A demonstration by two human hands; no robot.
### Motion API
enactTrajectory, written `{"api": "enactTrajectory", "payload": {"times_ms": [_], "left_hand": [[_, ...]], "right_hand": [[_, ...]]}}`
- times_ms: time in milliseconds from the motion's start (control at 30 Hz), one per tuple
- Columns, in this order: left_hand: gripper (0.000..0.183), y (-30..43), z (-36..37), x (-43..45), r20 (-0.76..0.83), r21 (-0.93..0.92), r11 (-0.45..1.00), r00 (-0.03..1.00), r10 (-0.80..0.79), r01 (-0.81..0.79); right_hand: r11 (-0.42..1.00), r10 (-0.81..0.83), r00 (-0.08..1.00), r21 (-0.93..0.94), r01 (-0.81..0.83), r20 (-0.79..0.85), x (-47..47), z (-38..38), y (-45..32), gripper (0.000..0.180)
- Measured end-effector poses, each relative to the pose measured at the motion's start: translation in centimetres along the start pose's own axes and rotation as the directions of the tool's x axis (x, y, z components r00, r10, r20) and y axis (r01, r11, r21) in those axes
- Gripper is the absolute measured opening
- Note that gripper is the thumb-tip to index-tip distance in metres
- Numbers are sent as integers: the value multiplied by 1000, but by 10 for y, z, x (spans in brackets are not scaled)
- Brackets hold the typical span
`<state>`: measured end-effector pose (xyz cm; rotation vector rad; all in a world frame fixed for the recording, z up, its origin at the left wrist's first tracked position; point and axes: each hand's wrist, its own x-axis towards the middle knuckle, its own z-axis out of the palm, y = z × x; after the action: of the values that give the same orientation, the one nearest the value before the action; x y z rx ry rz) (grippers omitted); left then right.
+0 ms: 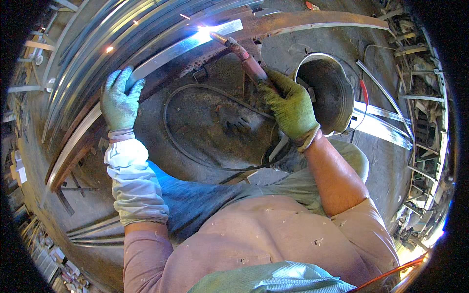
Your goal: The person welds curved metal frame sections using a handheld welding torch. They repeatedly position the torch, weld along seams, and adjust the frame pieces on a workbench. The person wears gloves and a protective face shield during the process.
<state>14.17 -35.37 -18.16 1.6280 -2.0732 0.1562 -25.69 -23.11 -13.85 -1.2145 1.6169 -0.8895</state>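
Note:
My left hand (119, 100), in a greenish work glove with a white sleeve cover behind it, grips a shiny metal bar (165, 56). That bar lies along a rusty steel beam (300, 22), which looks curved in this wide view. In my gloved right hand (291, 104) is a welding torch (252, 67) with a reddish handle. Its brass-coloured nozzle (219, 37) points at the bar near its far end. A bright welding arc (205, 32) burns there and hides the joint. Several sparks fly off to the left.
Long metal profiles (78, 73) lie beyond the beam at upper left. A cable loop (166, 126) rests on the floor before me. Right of my right hand stands an open bucket (329, 73). Loose metal strips (384, 128) and a red-handled tool (364, 91) lie beyond it.

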Motion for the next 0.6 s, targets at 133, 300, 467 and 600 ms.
{"api": "enactTrajectory", "payload": {"times_ms": [133, 300, 467, 600], "left_hand": [[51, -6, 2, -3, 0, 59, 998, 1000, 4, -4], [51, -8, 4, -3, 14, 44, 999, 1000, -2, 2], [46, 3, -1, 0, 19, -16, 1000, 1000, -17, 17], [47, -1, -2, 0, -1, -36, 999, 999, 32, -32]], "right_hand": [[997, -18, 1000, -71, 18, 2, 2, -1, 2, 54], [999, -46, 999, -29, 46, 2, 2, -2, 4, 56], [999, 23, 1000, 50, -22, -14, 2, -1, 0, 52], [953, 31, 999, 301, -19, -36, -4, -3, -19, 46]]}}
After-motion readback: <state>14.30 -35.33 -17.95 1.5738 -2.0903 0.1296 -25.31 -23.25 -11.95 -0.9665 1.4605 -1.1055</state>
